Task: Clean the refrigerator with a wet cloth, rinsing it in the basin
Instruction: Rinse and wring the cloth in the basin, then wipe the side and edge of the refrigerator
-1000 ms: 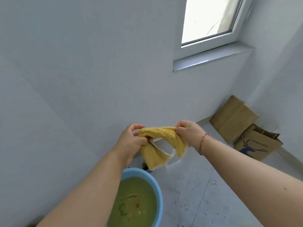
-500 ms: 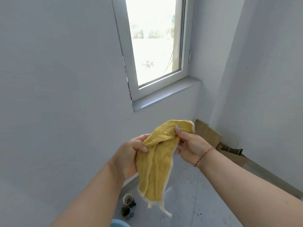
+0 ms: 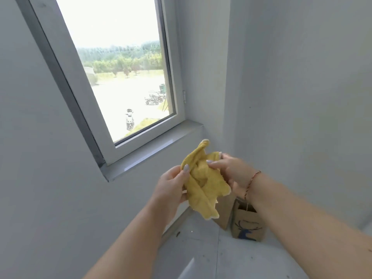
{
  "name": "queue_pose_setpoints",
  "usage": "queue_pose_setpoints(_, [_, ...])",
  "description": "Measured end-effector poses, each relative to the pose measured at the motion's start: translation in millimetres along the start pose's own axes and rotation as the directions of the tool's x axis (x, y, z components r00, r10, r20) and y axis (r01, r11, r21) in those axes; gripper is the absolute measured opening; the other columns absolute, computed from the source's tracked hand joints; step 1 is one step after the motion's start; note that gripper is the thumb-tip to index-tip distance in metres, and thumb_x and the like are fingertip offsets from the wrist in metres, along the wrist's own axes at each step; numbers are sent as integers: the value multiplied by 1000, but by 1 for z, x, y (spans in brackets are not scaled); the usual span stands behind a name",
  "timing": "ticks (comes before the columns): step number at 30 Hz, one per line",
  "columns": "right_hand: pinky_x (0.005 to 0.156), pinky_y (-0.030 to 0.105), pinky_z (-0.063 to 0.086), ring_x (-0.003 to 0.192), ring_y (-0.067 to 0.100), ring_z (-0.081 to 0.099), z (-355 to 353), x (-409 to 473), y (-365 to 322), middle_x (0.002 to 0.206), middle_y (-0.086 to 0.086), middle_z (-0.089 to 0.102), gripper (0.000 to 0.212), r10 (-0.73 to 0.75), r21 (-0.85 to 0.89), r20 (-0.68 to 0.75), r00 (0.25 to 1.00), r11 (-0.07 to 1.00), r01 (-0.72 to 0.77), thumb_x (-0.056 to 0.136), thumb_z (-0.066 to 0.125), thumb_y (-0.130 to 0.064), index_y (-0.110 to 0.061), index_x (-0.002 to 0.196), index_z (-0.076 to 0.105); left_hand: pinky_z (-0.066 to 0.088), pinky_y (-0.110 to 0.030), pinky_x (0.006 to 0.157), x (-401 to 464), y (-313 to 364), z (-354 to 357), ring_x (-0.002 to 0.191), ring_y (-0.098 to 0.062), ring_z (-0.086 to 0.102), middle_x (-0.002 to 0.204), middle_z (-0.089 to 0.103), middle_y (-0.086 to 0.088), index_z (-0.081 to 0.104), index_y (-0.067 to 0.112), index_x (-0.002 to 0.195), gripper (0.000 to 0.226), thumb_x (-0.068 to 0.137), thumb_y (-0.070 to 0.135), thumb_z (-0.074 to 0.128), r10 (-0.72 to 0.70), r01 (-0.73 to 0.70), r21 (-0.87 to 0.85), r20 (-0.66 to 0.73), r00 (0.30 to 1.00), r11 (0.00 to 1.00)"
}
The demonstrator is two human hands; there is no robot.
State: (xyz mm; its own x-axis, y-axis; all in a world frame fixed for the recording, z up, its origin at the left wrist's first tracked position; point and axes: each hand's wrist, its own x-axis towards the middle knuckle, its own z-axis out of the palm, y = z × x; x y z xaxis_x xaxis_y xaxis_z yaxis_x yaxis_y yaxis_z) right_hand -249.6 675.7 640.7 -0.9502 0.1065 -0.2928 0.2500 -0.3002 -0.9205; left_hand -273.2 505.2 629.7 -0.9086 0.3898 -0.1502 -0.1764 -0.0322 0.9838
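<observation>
The view contains two hands, a left hand [image 3: 171, 186] and a right hand [image 3: 233, 174], one yellow cloth [image 3: 203, 184] at frame centre, one window [image 3: 120, 77] at upper left, two brown paper bags [image 3: 247, 224] at lower right, and one wrist cord [image 3: 252, 183].

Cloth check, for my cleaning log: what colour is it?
Yellow cloth with a pale edge; head view.
</observation>
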Motion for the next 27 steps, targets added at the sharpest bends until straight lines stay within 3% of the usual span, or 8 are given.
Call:
queue_pose_setpoints(3, [89, 48, 54, 100, 35, 66, -32, -2, -5, 112, 22, 65, 39, -39, 4, -21, 999, 999, 39, 85, 65, -2, -3, 121, 51, 55, -44, 83, 16, 8, 24, 89, -24, 68, 88, 74, -4, 71, 10, 103, 30, 102, 21, 42, -57, 59, -68, 34, 998, 996])
queue_pose_setpoints(6, [81, 44, 56, 96, 32, 67, -60, -7, -17, 111, 21, 64, 42, -118, 95, -92, 989, 987, 127, 85, 63, 4, -4, 123, 48, 53, -41, 89, 36, 15, 45, 82, -17, 63, 74, 71, 4, 73, 14, 93, 33, 102, 20, 41, -41, 41, 98, 1, 999, 994])
queue_pose_setpoints(9, [76, 42, 58, 93, 32, 67, -85, -7, -29, 110, 22, 64, 43, -183, 175, -185, 966, 961, 216, 83, 63, 8, -4, 121, 49, 55, -40, 83, 58, 21, 62, 75, -19, 62, 78, 67, -4, 70, 6, 98, 33, 103, 19, 40, -30, 31, 126, -14, 999, 991])
queue_pose_setpoints(12, [89, 48, 53, 105, 34, 63, -108, -3, -42, 119, 21, 62, 41, -243, 128, -307, 920, 947, 293, 80, 68, 5, -10, 115, 52, 54, -47, 86, 82, 27, 82, 77, -26, 61, 85, 64, -17, 67, 0, 99, 35, 104, 21, 38, -22, 22, 72, -8, 1000, 997])
queue_pose_setpoints(16, [92, 43, 52, 106, 27, 62, -139, 7, -64, 121, 16, 59, 37, -298, -29, -382, 875, 950, 311, 83, 70, -6, -17, 111, 50, 53, -46, 82, 119, 40, 114, 72, -25, 66, 88, 68, -14, 58, 8, 115, 31, 92, 29, 61, -36, 46, -29, 273, 961, 999])
queue_pose_setpoints(21, [88, 45, 53, 125, 26, 49, -176, 11, -89, 152, 0, 29, 109, -189, -151, -270, 944, 977, 153, 73, 76, 1, -38, 149, 7, 58, -35, 77, 167, 56, 145, 90, -30, 71, 104, 69, -22, 60, 9, 118, 49, 74, -8, 73, -24, 7, 33, 536, 844, 999])
queue_pose_setpoints(24, [93, 47, 52, 116, 28, 58, -192, 8, -103, 142, 11, 44, 105, -196, -120, -428, 882, 980, 159, 63, 83, 5, -18, 147, 23, 57, -33, 84, 202, 67, 157, 96, -28, 69, 105, 69, -17, 65, 12, 113, 57, 65, -13, 79, 7, -156, 179, 633, 774, 971])
queue_pose_setpoints(27, [87, 49, 54, 103, 35, 65, -199, 5, -112, 118, 26, 60, 124, -161, -150, -588, 793, 985, 89, 24, 100, -16, 3, 131, 40, 54, -23, 81, 224, 82, 182, 91, -14, 69, 96, 72, 0, 67, 27, 103, 39, 73, 7, 81, 105, -505, 371, 717, 689, 779])
